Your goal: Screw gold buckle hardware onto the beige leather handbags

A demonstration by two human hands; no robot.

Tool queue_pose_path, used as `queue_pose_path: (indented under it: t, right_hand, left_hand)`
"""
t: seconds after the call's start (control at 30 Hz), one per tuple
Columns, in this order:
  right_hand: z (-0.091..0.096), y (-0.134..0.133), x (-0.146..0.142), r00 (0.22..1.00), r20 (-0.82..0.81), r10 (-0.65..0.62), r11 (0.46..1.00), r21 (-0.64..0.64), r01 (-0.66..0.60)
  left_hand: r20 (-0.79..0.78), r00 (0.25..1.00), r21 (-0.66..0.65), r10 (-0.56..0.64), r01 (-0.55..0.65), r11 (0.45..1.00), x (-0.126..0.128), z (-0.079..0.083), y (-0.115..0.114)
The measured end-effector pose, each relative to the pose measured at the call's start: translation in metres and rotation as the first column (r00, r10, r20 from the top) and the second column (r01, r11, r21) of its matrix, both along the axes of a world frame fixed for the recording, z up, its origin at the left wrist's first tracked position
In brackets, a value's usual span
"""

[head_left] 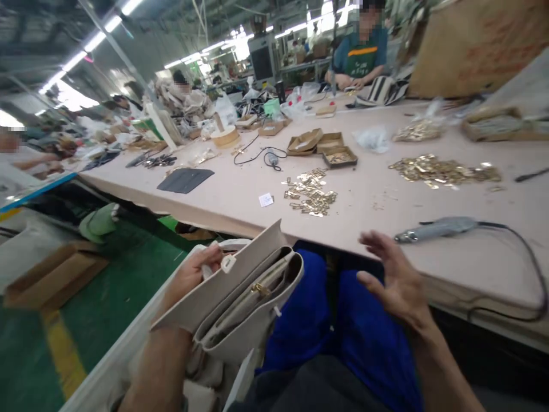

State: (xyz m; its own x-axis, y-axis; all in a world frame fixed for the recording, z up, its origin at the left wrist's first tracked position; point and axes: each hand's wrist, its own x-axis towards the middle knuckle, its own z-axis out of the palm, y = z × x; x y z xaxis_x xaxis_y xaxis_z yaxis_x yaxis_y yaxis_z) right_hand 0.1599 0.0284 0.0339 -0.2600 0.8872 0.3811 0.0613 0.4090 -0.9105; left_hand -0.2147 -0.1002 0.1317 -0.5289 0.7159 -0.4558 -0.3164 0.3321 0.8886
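Note:
My left hand (193,274) grips a pale cream handbag (244,297) by its open flap, holding it over my lap below the table edge. A gold zipper pull shows inside the bag. To the right of the bag, my right hand (394,280) hovers with the palm turned inward, fingers spread, holding nothing. It is just under the table edge, near a grey electric screwdriver (437,229) lying on the table. A small pile of gold metal fittings (311,194) lies on the table beyond the bag.
The long beige worktable (223,200) carries a larger heap of gold fittings (441,170), small cardboard trays (321,146), a black cable (257,154) and a dark grey panel (185,179). A person in green (359,54) works at the far end. Cardboard (51,274) lies on the green floor at left.

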Motion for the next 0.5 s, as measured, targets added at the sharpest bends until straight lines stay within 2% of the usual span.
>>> queue_pose_path:
  t: [0.07, 0.13, 0.17, 0.2, 0.27, 0.37, 0.43, 0.5]
  right_hand:
    - [-0.002, -0.016, -0.003, 0.984, -0.097, 0.150, 0.978, -0.130, -0.162]
    - [-0.006, -0.028, 0.000, 0.937, -0.209, 0.280, 0.907, -0.263, -0.330]
    - [-0.008, -0.033, 0.005, 0.925, -0.239, 0.296, 0.873, -0.324, -0.364]
    - [-0.012, -0.038, 0.011, 0.928, -0.249, 0.277, 0.851, -0.385, -0.358]
    - [-0.020, -0.047, 0.027, 0.961, -0.216, 0.174, 0.834, -0.486, -0.260]
    - [-0.038, -0.059, 0.048, 0.990, -0.140, 0.023, 0.833, -0.544, -0.097]
    - [-0.050, -0.067, 0.057, 0.992, -0.124, -0.030, 0.841, -0.539, -0.042]
    - [-0.060, -0.073, 0.062, 0.986, -0.155, -0.054, 0.852, -0.522, -0.036]
  left_hand:
    - [0.164, 0.962, -0.005, -0.220, 0.224, 0.975, 0.030, -0.008, 0.025]
    - [0.320, 0.857, 0.017, -0.404, 0.421, 0.907, 0.062, -0.024, 0.050]
    - [0.364, 0.805, 0.030, -0.468, 0.492, 0.870, 0.079, -0.034, 0.061]
    - [0.396, 0.755, 0.039, -0.522, 0.555, 0.831, 0.095, -0.044, 0.072]
    - [0.441, 0.669, 0.044, -0.598, 0.650, 0.759, 0.122, -0.065, 0.092]
    - [0.487, 0.577, 0.070, -0.656, 0.723, 0.687, 0.149, -0.091, 0.114]
    - [0.514, 0.512, 0.116, -0.688, 0.753, 0.647, 0.157, -0.101, 0.126]
    - [0.508, 0.454, 0.170, -0.732, 0.780, 0.602, 0.160, -0.103, 0.133]
